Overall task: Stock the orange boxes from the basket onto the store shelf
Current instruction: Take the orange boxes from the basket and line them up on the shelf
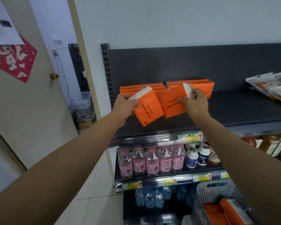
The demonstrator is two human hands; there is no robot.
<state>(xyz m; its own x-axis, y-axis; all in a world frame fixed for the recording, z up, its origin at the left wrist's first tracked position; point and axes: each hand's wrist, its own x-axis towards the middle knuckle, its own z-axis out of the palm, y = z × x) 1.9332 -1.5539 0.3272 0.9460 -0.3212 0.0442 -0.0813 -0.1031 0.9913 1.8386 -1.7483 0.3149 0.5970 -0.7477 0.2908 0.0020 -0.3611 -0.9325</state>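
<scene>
My left hand [124, 104] grips an orange box [148, 109] with a white end, tilted, above the front of the dark top shelf [234, 109]. My right hand [195, 101] grips a second orange box [173, 104] just to the right, also tilted. Behind both, several orange boxes [199, 86] stand in a row against the shelf's back panel. At the bottom right, a grey slotted basket [217, 190] holds more orange boxes [230, 211].
Flat white packets [271, 86] lie at the top shelf's right end. Pink bottles [151, 159] and small jars [199, 155] fill the shelf below, blue bottles [149, 197] the one under it. A door [31, 95] with a red decoration stands to the left.
</scene>
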